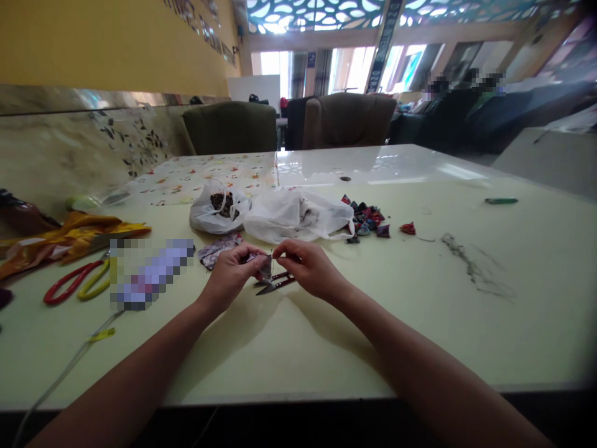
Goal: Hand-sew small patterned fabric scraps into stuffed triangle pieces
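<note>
Pinched between the thumb and fingers of my left hand (pixel 233 269) is a small piece of grey-purple patterned fabric (pixel 266 269). My right hand (pixel 305 264) is closed in a pinch just right of the fabric; whatever its fingertips grip is too small to make out. Below both hands, thread snips (pixel 275 284) lie on the table, their handle end partly under my right hand. A folded patterned cloth (pixel 219 250) lies behind my left hand. Beyond the hands sits a white plastic bag (pixel 298 218), with a pile of small colourful fabric pouches (pixel 368 218) at its right.
Another plastic bag (pixel 200 211) holds dark loose filling. On the left are scissors (pixel 69 283) with red and yellow handles, a blurred-out object (pixel 156 274) with a cable, and yellow-orange packaging (pixel 74 230). Tangled thread (pixel 471 267) and a green pen-like item (pixel 501 201) lie right.
</note>
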`<state>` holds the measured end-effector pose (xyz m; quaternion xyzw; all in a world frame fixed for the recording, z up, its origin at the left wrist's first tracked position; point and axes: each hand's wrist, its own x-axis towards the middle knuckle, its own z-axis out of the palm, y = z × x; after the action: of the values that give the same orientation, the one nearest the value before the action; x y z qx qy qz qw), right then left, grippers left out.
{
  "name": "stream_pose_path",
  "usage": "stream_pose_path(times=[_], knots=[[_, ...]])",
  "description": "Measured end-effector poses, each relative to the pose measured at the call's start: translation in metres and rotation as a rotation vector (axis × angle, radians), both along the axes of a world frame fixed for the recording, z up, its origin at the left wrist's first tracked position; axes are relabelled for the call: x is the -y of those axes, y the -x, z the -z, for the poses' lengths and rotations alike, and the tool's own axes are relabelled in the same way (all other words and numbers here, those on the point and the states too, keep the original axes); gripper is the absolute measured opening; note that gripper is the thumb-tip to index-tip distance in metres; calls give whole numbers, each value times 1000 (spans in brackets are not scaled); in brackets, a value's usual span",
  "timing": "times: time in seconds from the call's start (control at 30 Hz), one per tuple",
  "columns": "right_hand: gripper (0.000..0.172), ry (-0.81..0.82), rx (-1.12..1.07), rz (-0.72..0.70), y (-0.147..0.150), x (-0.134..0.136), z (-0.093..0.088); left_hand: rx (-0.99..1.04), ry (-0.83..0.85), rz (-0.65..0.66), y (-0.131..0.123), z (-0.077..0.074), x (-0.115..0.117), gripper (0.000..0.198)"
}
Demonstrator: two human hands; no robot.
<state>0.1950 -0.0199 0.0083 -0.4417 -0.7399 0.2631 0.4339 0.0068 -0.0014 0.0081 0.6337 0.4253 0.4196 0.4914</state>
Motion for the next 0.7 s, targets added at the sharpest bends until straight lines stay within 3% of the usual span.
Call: stream_pose_path(times=[0.37,0.7], knots=[[14,157,-196,-100,-7,-7,1,225,198,123,2,2,-5,19],[13,270,-353,-219,-9,-9,3,289,299,204,2,0,-4,18]])
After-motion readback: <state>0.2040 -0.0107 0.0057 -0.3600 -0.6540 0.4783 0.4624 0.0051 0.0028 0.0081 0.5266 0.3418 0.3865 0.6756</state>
